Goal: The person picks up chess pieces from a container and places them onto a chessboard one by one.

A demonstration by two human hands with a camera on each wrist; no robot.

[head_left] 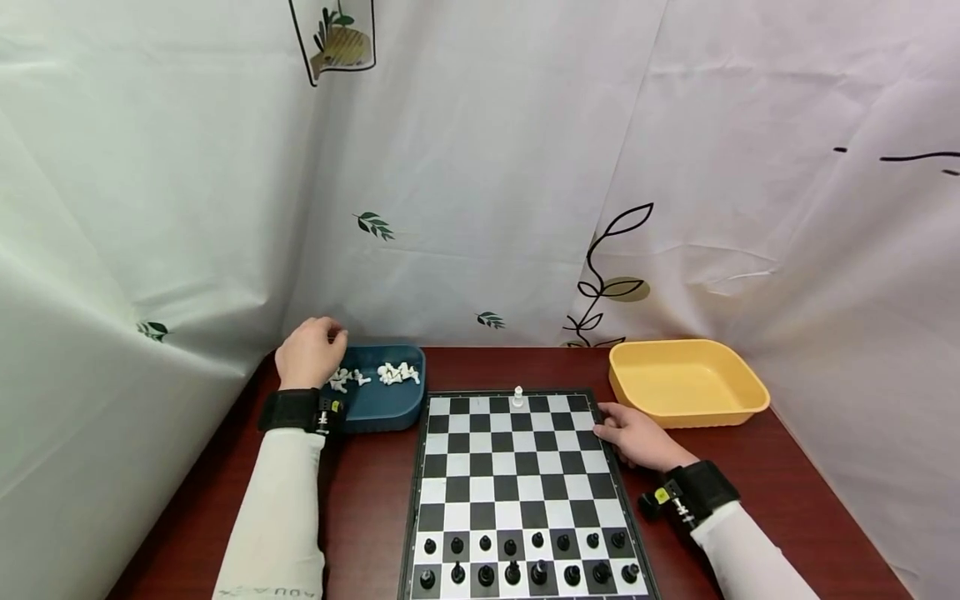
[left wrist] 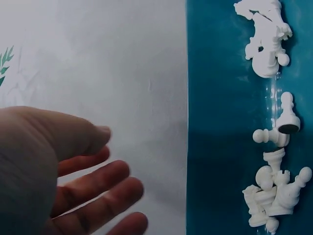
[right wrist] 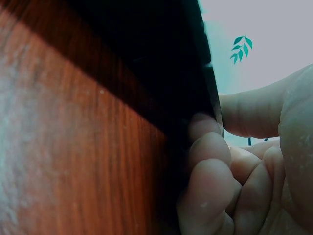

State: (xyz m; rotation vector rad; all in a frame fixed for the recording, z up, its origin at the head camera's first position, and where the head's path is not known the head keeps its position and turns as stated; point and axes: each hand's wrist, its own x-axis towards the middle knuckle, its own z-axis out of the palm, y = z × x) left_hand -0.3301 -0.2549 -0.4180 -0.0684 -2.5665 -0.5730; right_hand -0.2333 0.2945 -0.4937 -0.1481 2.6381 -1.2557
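Observation:
My left hand (head_left: pixel 311 350) hovers over the left end of a blue tray (head_left: pixel 390 410) of white chess pieces (head_left: pixel 397 373). In the left wrist view the left hand (left wrist: pixel 120 161) is loosely spread and holds nothing, with the white pieces (left wrist: pixel 274 196) off to its side in the blue tray (left wrist: pixel 220 122). My right hand (head_left: pixel 630 433) rests at the right edge of the chessboard (head_left: pixel 517 475). In the right wrist view the right hand (right wrist: pixel 215 122) has its thumb over the chessboard's dark edge (right wrist: pixel 161 73) and its fingers curled against that edge. One white piece (head_left: pixel 517 397) stands on the far row. Two rows of black pieces (head_left: pixel 525 558) fill the near side.
An empty yellow tray (head_left: pixel 686 383) sits at the back right of the red-brown table (head_left: pixel 367 500). White curtains printed with leaves close in the back and both sides. Black wrist straps are on both arms.

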